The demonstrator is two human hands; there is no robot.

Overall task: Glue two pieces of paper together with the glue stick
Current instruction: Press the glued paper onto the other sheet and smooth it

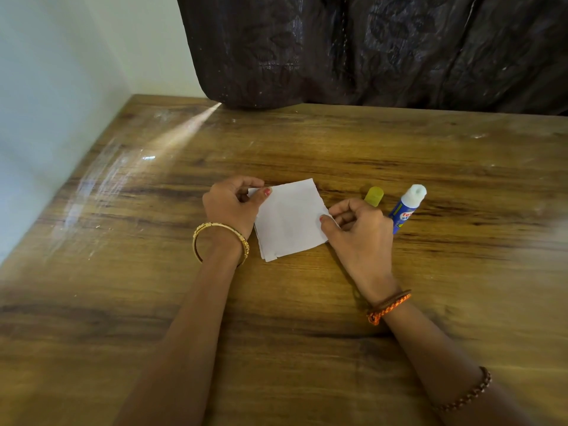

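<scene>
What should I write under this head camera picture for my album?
Both hands pinch stacked paper squares beside an uncapped glue stick.

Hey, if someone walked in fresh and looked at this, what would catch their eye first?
Probably the white paper mid-table, pinched at opposite corners by the left hand and right hand. Just right of it stands the open glue stick, its yellow cap lying beside it. A streak of sunlight also crosses the wooden table at far left.
</scene>
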